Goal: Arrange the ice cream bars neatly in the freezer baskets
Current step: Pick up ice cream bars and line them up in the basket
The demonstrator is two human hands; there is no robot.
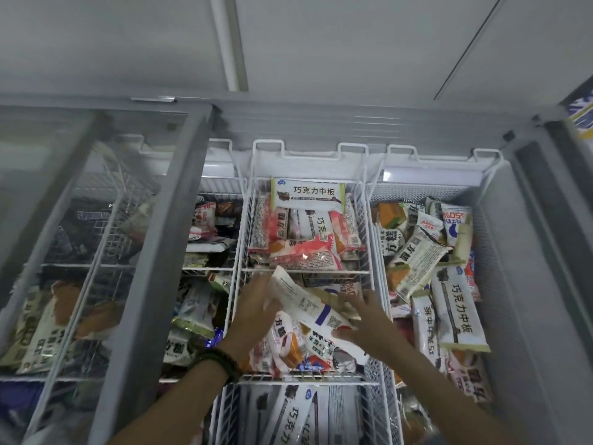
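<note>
Mid-frame, the left grip (256, 303) is clasping the upper end of a white ice cream bar (308, 311) that is lying slanted across the centre basket (369, 220). The right grip (362, 319) is lying spread and released, thumb touching the bar. Two packs are showing 巧克力中板: the upright pack (308, 195) at upper centre and the right pack (459, 311).

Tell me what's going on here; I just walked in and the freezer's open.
A person is sorting the middle wire basket of an open chest freezer. Their left grip holds the upper end of a white-wrapped ice cream bar lying diagonally; the right grip rests spread on its lower part. The other bars lie jumbled.
</note>
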